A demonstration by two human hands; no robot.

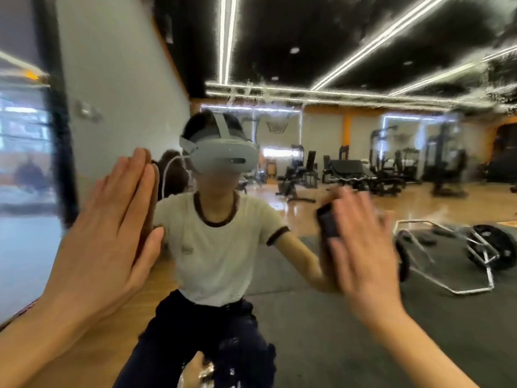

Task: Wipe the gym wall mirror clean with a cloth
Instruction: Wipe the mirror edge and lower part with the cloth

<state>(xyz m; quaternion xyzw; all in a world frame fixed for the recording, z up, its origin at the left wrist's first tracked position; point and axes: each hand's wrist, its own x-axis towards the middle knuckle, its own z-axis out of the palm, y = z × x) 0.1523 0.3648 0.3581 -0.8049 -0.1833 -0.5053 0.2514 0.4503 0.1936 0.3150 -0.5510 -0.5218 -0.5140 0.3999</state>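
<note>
The wall mirror (307,65) fills most of the view, with wet streaks and droplets across its upper part and near the bottom. My left hand (112,228) lies flat against the glass on the left, fingers straight and together, meeting its own reflection. My right hand (361,247) is blurred by motion, with its fingers spread and straight. It presses a dark cloth (328,223) against the glass at mid-right. Only the cloth's upper left part shows past my fingers.
The mirror's dark left edge (60,152) borders a bright glass area (22,130). Reflected in the mirror are a person in a white T-shirt and headset, weight machines (363,169) on a wooden floor, and a hex barbell (481,247) on dark matting.
</note>
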